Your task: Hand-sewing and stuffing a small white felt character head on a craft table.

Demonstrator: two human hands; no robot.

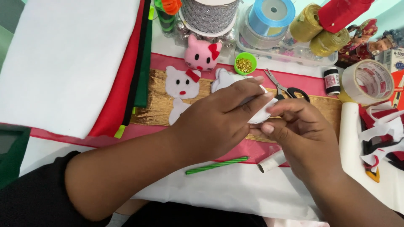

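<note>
Fingers: my left hand (219,117) and right hand (301,130) meet over the middle of the worktop, both pinched shut on one white felt piece (260,112), held between the fingertips of both hands.
Felt piece: mostly hidden under my left hand; its rounded top (223,77) peeks out behind the knuckles (it looks like a second cat head, though I cannot tell for sure).
Under it: a gold fabric strip (155,105) lying across pink cloth (294,82).
Done, as I judge it: one white cat face (182,83) with a red bow, eyes and mouth lies on the gold, and a stuffed pink cat head (203,54) sits just behind it.
Left, as I judge it: the piece in my hands shows no bow or face that I can see.
Near my hands: scissors (285,89) just beyond my right fingers, a green striped pencil (216,165) and a small white roll (271,162) below my wrists.
Further off: a green cup of gold beads (245,64), ribbon spools (271,14), a tape roll (368,82), and stacked felt sheets (63,59) on the left.
</note>
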